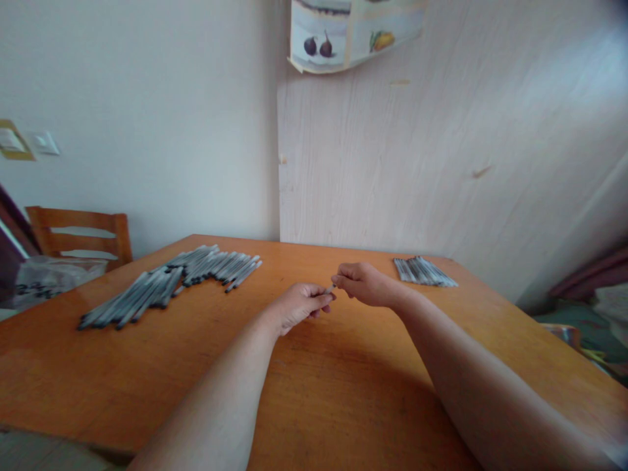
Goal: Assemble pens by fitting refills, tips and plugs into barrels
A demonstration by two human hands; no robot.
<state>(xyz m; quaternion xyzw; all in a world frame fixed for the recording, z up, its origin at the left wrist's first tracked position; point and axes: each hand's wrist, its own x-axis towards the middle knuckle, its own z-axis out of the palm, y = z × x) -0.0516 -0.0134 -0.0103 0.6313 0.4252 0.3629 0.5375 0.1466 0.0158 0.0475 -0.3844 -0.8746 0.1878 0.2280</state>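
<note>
Above the middle of the table, my left hand (305, 306) is closed around a slim pen (330, 288), most of which is hidden by the fingers. The fingers of my right hand (360, 282) pinch the dark far end of the same pen. To the left of my hands lies a large spread pile of pens (147, 292) with clear barrels and black ends. A smaller, neater row of similar pens (424, 271) lies beyond my right hand, near the far right of the table.
The wooden table (314, 399) reaches the wall at the back. A wooden chair (81, 226) and a clear plastic bag (53, 278) with dark pieces stand past its left edge. Bags and cloth (608, 307) lie beyond the right edge. A picture sheet (338, 39) hangs above.
</note>
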